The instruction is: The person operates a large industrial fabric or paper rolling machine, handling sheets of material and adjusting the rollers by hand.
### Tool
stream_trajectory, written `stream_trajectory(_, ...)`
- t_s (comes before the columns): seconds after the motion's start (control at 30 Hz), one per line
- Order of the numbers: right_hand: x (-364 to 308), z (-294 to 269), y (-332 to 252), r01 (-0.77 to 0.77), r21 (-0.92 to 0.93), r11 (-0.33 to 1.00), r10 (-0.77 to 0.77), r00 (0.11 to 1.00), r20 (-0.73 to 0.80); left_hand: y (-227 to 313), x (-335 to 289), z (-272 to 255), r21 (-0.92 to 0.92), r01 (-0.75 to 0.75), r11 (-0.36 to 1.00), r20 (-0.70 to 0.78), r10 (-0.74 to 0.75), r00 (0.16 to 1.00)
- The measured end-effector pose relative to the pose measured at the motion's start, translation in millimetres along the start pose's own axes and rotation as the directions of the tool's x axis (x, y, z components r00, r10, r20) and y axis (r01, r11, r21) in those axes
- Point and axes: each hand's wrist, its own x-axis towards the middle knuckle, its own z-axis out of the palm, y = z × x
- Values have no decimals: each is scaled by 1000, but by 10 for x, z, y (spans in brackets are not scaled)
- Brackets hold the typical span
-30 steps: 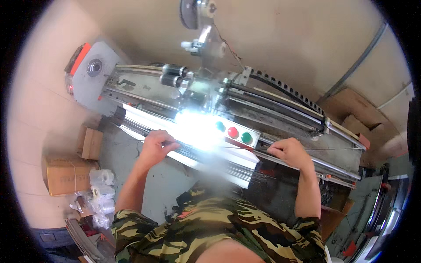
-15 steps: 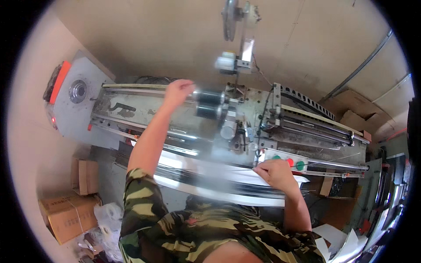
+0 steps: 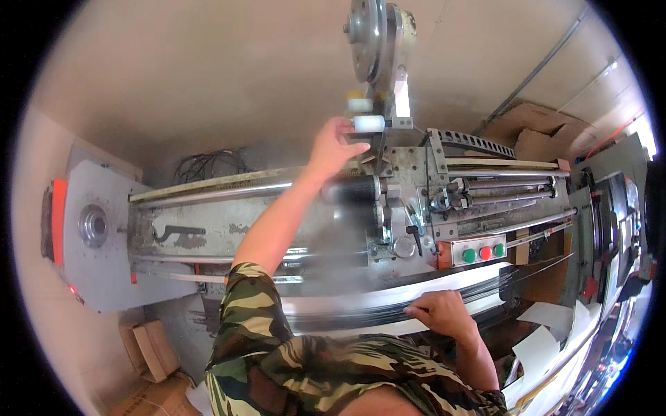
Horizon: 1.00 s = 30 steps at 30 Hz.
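My left hand (image 3: 333,148) reaches up to a white roller (image 3: 369,124) on the machine's upright arm. Its fingertips are at the roller's left end, and the thumb stands apart. Whether they touch the roller or pinch something thin there, I cannot make out. Below it sits a dark roller (image 3: 352,191), partly blurred. My right hand (image 3: 445,315) is closed, thumb and forefinger together, over a bundle of thin black rods (image 3: 374,313). The rods lie on a long white sheet-lined tray (image 3: 485,302) in front of me. Anything between the right fingers is hidden.
A large spool (image 3: 368,40) tops the upright arm. A control box with green and red buttons (image 3: 485,251) sits right of centre. The long machine bed (image 3: 194,218) carries a hook-shaped spanner (image 3: 179,232). Cardboard boxes (image 3: 149,350) stand at lower left, white sheets (image 3: 548,347) at lower right.
My left hand has moved up and right, from beside the dark rollers to the white roller. My right hand is now lower against the machine, over the rods. The whole view has shifted.
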Motion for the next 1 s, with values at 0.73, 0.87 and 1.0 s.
stream_trajectory(0.73,424,128,-303,-111,124,986,98,989,108,-1211,281,-166,124,244,962,187,-265,946)
stream_trajectory(0.87,419,178,-288,-131,112,985,120,988,96,-1048,874,-115,165,43,985,40,-50,998)
stream_trajectory(1.0,374,257,-244,-126,129,984,118,991,71,-1294,1137,56,37,18,999,81,-20,996)
